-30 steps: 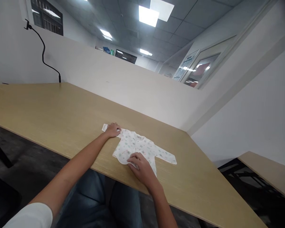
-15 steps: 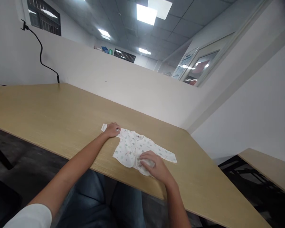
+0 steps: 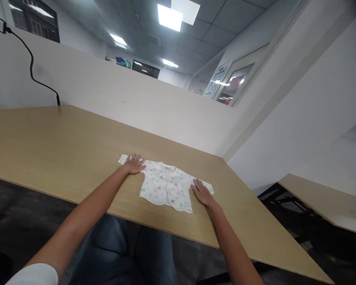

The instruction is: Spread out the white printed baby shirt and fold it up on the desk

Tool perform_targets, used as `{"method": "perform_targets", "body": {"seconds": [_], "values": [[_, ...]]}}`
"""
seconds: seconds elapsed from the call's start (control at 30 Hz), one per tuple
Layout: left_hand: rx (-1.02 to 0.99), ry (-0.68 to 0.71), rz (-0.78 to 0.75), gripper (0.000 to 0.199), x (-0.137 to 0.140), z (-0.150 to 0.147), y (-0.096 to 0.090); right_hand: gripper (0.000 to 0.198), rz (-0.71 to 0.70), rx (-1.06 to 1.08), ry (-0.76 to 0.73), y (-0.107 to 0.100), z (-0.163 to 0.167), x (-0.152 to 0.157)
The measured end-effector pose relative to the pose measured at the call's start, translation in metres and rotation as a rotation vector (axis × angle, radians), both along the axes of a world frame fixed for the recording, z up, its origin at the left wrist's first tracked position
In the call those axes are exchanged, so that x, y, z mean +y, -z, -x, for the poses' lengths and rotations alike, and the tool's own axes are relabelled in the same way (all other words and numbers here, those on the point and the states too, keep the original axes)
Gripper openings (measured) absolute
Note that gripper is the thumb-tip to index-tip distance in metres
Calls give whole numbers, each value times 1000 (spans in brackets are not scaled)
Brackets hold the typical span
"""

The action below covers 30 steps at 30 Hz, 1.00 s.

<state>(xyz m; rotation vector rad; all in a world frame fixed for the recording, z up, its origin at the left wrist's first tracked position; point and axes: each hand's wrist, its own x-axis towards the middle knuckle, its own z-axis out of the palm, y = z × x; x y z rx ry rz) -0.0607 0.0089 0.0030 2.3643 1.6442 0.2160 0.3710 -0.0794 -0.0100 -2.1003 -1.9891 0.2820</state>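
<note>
A small white baby shirt (image 3: 157,186) with a pale print lies spread on the wooden table, its neckline towards the far side and both sleeves stretched sideways. My left hand (image 3: 134,164) rests flat over the left sleeve, fingers spread. On the opposite side my right hand (image 3: 202,192) lies open, its fingertips on the right sleeve near the armpit. Parts of both sleeves are hidden beneath the hands; the cuffs show beyond them.
The wooden table (image 3: 77,146) ends at a low white partition (image 3: 142,109). At the far left a black gooseneck holder (image 3: 32,67) rises from the table's back edge. Another table (image 3: 317,198) stands to the right. My legs (image 3: 154,253) are under the near edge.
My right hand has moved from the shirt's lower front outward to the right sleeve and flattened. My left hand has spread its fingers on the left sleeve. The view has shifted slightly right.
</note>
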Motion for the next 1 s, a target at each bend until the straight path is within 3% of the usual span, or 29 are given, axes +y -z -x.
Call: {"method": "perform_targets", "body": {"seconds": [0.13, 0.2, 0.3, 0.43, 0.63, 0.8, 1.0], "values": [[-121, -2, -201, 67, -12, -13, -14, 58, -200, 127, -74, -15, 23, 2], [-176, 75, -271, 64, -20, -27, -22, 51, -291, 197, -168, -24, 49, 2], [-176, 313, -214, 74, -34, -48, -26, 42, -305, 214, -303, -31, 90, 4], [-34, 485, -32, 113, -45, -63, -14, 41, -278, 122, -429, -22, 126, 8], [-9, 418, 60, 139, -46, -63, -3, 33, -421, 124, -393, -17, 144, 34], [-25, 412, 49, 139, -46, -64, -4, 19, -334, 66, -343, -17, 157, 60], [-18, 409, 63, 140, -47, -65, -4, 16, -421, 181, -344, -17, 159, 64]]}}
